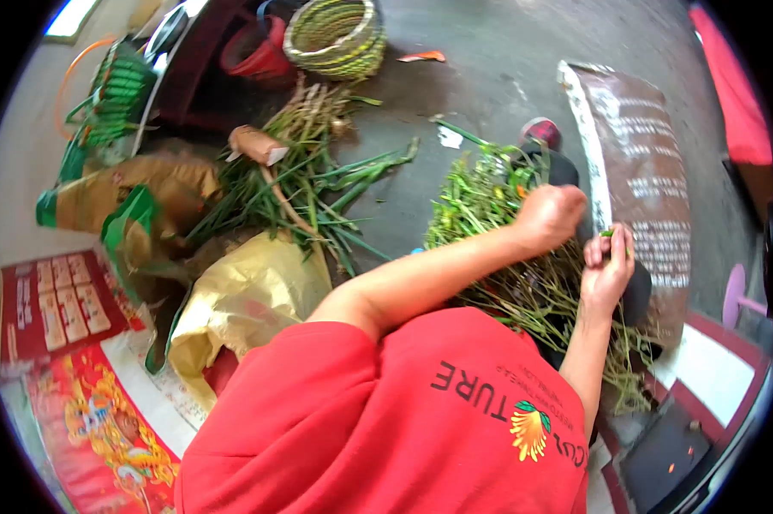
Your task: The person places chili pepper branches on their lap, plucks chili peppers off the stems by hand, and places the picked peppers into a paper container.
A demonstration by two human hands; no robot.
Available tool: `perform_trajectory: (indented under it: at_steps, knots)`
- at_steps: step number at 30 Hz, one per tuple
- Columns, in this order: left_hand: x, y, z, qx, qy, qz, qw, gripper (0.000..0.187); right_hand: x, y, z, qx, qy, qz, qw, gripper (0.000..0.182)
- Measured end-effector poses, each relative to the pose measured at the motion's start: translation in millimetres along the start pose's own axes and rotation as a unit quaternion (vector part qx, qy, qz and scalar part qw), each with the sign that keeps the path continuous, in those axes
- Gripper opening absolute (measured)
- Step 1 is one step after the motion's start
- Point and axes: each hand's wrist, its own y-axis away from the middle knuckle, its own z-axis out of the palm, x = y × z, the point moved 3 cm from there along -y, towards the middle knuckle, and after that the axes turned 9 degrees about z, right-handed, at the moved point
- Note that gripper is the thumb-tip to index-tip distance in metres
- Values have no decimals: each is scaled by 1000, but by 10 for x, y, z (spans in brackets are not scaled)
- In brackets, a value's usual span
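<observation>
My left hand [551, 220] is closed above a heap of leafy green plants [472, 199]. Whatever its fingers may hold is hidden. Lower and to the right, my right hand [607, 265] pinches a small green piece [607, 233], too small to name surely. Thin, dry-looking stems [536, 295] spread beneath both forearms. A small orange-red spot [521, 190] shows among the leaves near my left hand. Beside my right hand lies a large brown sack [639, 171] with white print.
Long green onions [309, 184] lie in a pile at left, with a wooden-handled tool [285, 201] across them. A gold bag [249, 291] stands nearer. At the back are a woven basket [365, 51] and a red bucket [262, 56]. A shoe [540, 131] shows beyond the plants.
</observation>
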Motion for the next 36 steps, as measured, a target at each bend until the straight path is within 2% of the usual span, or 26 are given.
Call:
perform_trajectory:
  at_steps: [2, 3, 4, 5, 6, 7, 10, 12, 13, 14, 16, 18, 19, 22, 24, 26, 28, 29, 30, 32, 34, 36]
  knots:
    - [-1, 51, -212, 44, 2, 52, 998, 22, 4, -117, -178, -43, -207, 89, 973, 16]
    - [12, 90, -374, 43, -28, 38, 998, 26, -77, -69, -128, 38, -189, 83, 978, 16]
    - [58, 141, -570, 44, 31, -52, 997, 29, -145, -15, -64, 116, -172, 77, 975, 17]
    - [10, 203, -761, 89, -115, 45, 988, 30, -140, -45, -171, 87, -171, 72, 979, 16]
    - [-64, 299, -939, 106, -138, 24, 985, 30, -69, -85, -285, 50, -172, 73, 981, 16]
    - [-178, 416, -1106, 102, -133, -22, 986, 30, -28, -119, -362, -29, -209, 89, 973, 14]
    - [-838, 943, -1564, 107, -189, -139, 966, 31, -32, -88, -287, -99, -204, 107, 968, 18]
    - [-1215, 1333, -1823, 102, -225, -223, 943, 37, 18, -116, -309, -63, -160, 125, 977, 19]
    - [-1314, 1481, -1945, 90, -235, -303, 919, 40, 40, -152, -309, -48, -144, 129, 980, 19]
    - [-1486, 1656, -2056, 105, -261, -329, 902, 43, 43, -165, -312, -27, -123, 131, 983, 19]
    - [-2132, 2100, -2304, 142, -306, -336, 880, 47, 7, -195, -268, -49, -102, 143, 983, 19]
    - [-2469, 2366, -2596, 203, -232, -407, 860, 50, 55, -233, -242, -41, -91, 173, 980, 19]
    - [-2305, 2303, -2715, 213, -228, -454, 835, 51, 102, -239, -219, -26, -88, 194, 977, 20]
    - [-2863, 2588, -3247, 246, -250, -460, 816, 52, 220, -366, -118, -7, -63, 211, 975, 19]
    - [-3163, 2691, -3539, 332, -150, -469, 805, 49, 339, -479, -17, 18, -39, 231, 972, 19]
    - [-3502, 2806, -3864, 361, -110, -513, 771, 49, 445, -574, 158, 23, -20, 263, 964, 19]
    - [-3483, 2670, -4119, 389, -106, -524, 750, 48, 492, -639, 296, 17, 21, 279, 960, 18]
    - [-3494, 2581, -4201, 433, -56, -540, 720, 46, 527, -668, 306, 12, 23, 288, 957, 18]
    - [-3495, 2499, -4304, 437, -34, -559, 703, 48, 560, -705, 318, 5, 25, 297, 954, 17]
    - [-3739, 2540, -4554, 474, 22, -540, 695, 52, 601, -757, 409, 56, 0, 317, 947, 17]
    - [-3898, 2485, -4762, 500, 55, -532, 681, 53, 649, -828, 394, 39, -8, 329, 943, 17]
    - [-4086, 2485, -4949, 449, 91, -530, 713, 57, 676, -878, 412, 59, -5, 341, 938, 17]
